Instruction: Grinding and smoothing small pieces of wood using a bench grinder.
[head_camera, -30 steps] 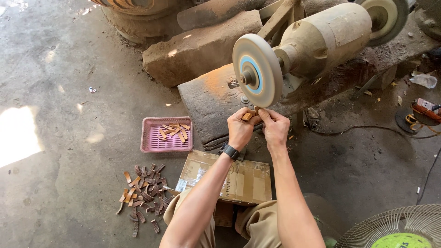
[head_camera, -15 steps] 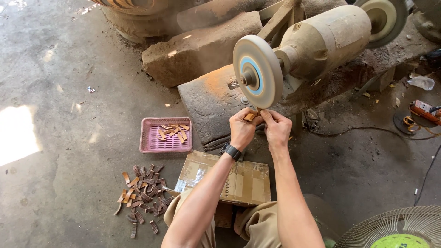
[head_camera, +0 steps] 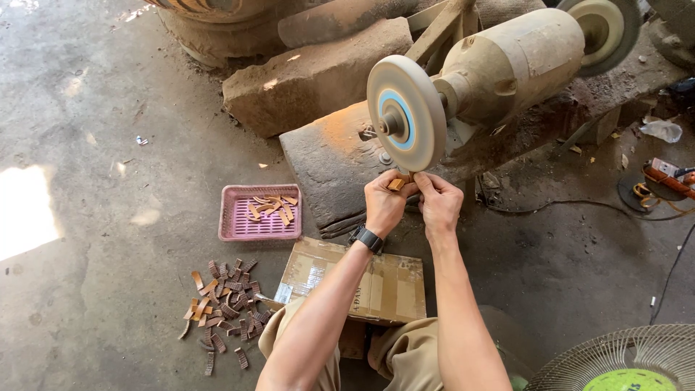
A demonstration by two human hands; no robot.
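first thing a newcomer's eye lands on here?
Probably the big round buffing wheel on the dusty motor, upper centre. Right under its lower edge the left hand and right hand together pinch a small brown piece. After that, the pink basket of similar pieces at left and the scattered brown pile on the concrete floor below it.

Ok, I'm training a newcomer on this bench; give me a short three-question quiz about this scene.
1. True or false: both hands, left hand and right hand, pinch the small brown wooden piece at the round grey buffing wheel.
2. Where do the loose brown pieces lie: A pink plastic basket, B concrete floor, C both?
3. Which wrist bears the black watch?

Key: 1 true; 2 C; 3 left.
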